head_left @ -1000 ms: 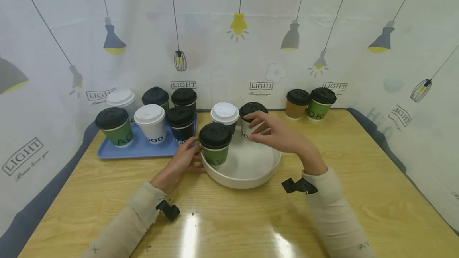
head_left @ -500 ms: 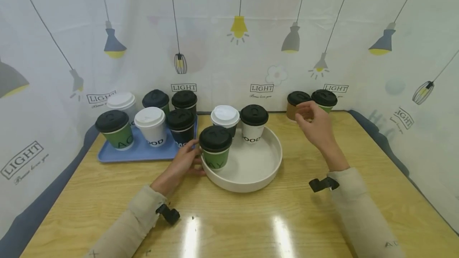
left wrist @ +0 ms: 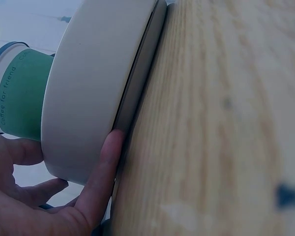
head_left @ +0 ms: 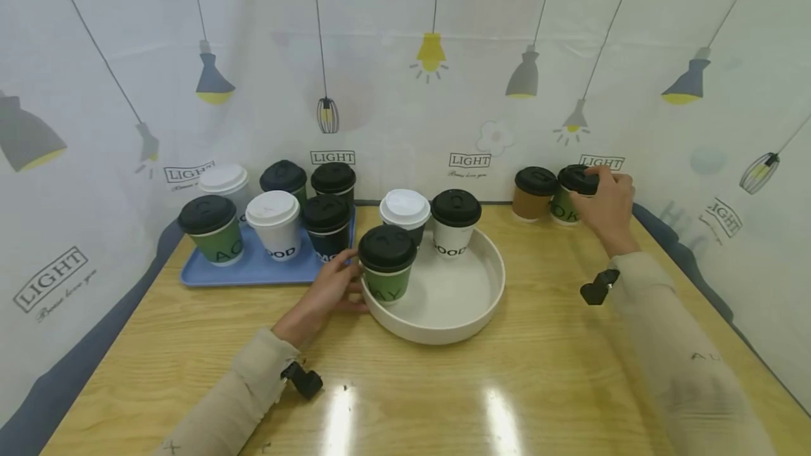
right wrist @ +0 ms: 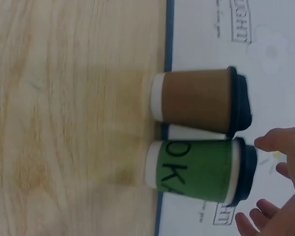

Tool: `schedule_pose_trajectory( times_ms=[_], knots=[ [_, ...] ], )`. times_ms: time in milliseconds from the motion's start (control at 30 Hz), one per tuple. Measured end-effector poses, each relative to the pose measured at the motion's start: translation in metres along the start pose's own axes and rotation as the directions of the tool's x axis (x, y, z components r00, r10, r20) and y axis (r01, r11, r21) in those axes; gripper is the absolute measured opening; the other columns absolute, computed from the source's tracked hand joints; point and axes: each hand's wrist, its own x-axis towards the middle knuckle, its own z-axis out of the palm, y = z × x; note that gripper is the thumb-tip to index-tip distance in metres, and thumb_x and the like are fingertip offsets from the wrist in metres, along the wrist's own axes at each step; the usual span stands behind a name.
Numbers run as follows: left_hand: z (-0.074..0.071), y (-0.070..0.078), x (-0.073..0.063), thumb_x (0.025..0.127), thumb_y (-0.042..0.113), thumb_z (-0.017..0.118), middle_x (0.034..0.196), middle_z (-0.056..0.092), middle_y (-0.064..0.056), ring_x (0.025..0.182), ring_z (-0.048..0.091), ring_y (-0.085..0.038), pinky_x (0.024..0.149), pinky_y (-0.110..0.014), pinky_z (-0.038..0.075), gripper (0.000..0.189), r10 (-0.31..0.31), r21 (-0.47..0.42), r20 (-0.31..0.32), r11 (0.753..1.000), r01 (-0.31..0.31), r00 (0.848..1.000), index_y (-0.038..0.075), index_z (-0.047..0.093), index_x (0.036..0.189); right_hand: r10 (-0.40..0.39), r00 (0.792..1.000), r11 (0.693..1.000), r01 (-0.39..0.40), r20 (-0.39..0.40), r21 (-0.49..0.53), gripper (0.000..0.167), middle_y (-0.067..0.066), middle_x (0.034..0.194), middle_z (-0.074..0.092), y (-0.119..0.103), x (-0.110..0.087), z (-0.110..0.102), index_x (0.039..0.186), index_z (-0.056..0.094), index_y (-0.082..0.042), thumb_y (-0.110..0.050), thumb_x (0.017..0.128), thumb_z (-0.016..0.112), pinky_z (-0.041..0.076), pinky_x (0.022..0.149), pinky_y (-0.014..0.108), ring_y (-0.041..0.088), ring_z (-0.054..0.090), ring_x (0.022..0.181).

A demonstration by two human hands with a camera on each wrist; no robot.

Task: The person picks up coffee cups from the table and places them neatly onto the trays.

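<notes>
My left hand is at the left side of a round white tray, fingers and thumb against its wall. In the left wrist view one fingertip is at the rim, another digit at the base. A green cup with a black lid stands in the tray beside this hand. Behind it stand a white-lidded dark cup and a black-lidded white cup. My right hand reaches around the black lid of a green cup, fingers spread close to it. A brown cup stands beside that cup.
Left of the round tray, a blue rectangular tray carries several lidded cups, among them a green one and a white one. A printed curtain hangs behind the wooden table.
My right hand has moved from above the white cup in the round tray, rightward past the brown cup, to the green cup at the back right. My left hand stays at the tray.
</notes>
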Motion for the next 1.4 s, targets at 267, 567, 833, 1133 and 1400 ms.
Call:
schedule_pose_trajectory(
  times_ms=[267, 567, 833, 1133, 1400],
  knots=[
    [-0.001, 0.0, -0.001, 0.109, 0.021, 0.041, 0.142, 0.056, -0.027, 0.093, 0.073, -0.017, 0.076, -0.042, 0.067, 0.053, -0.004, -0.009, -0.018, 1.0, 0.004, 1.0, 0.015, 0.032, 0.161, 0.057, 0.976, 0.998, -0.049, 0.21, -0.043, 0.079, 0.047, 0.156, 0.01, 0.019, 0.024, 0.003, 0.165, 0.021, -0.012, -0.039, 0.101, 0.059, 0.032, 0.103, 0.08, 0.067, 0.018, 0.14],
    [0.001, -0.001, 0.0, 0.109, 0.019, 0.042, 0.141, 0.056, -0.029, 0.092, 0.072, -0.017, 0.075, -0.042, 0.067, 0.054, 0.005, -0.024, -0.024, 1.0, -0.006, 1.0, 0.012, 0.031, 0.162, 0.064, 0.951, 0.99, -0.023, 0.303, -0.136, 0.091, 0.048, 0.158, 0.015, 0.025, 0.042, 0.002, 0.166, 0.012, -0.01, -0.044, 0.099, 0.064, 0.026, 0.109, 0.084, 0.068, 0.014, 0.143],
    [0.001, -0.001, -0.001, 0.109, 0.019, 0.043, 0.144, 0.054, -0.027, 0.094, 0.072, -0.018, 0.076, -0.042, 0.067, 0.055, -0.007, -0.02, -0.022, 1.0, 0.006, 1.0, 0.014, 0.03, 0.162, 0.056, 0.961, 0.997, -0.039, 0.271, -0.068, 0.082, 0.047, 0.157, 0.021, 0.031, 0.038, 0.007, 0.166, 0.017, -0.01, -0.041, 0.102, 0.059, 0.026, 0.112, 0.081, 0.067, 0.018, 0.143],
    [0.002, -0.001, 0.0, 0.109, 0.02, 0.042, 0.134, 0.059, -0.024, 0.09, 0.071, -0.016, 0.075, -0.042, 0.067, 0.055, 0.002, -0.019, -0.012, 1.0, -0.002, 1.0, 0.014, 0.03, 0.162, 0.135, 0.965, 0.988, -0.147, 0.226, 0.038, 0.082, 0.043, 0.161, 0.009, 0.028, 0.014, 0.002, 0.165, 0.021, -0.012, -0.042, 0.1, 0.062, 0.033, 0.108, 0.079, 0.063, 0.016, 0.144],
    [0.002, 0.0, 0.0, 0.109, 0.02, 0.042, 0.134, 0.058, -0.024, 0.09, 0.07, -0.016, 0.075, -0.042, 0.067, 0.057, 0.01, -0.018, -0.01, 1.0, -0.011, 1.0, 0.013, 0.027, 0.163, 0.099, 0.981, 0.994, -0.106, 0.166, 0.034, 0.082, 0.044, 0.158, 0.018, 0.022, -0.014, 0.002, 0.16, 0.029, -0.007, -0.04, 0.097, 0.069, 0.035, 0.109, 0.078, 0.064, 0.024, 0.141]
  ],
)
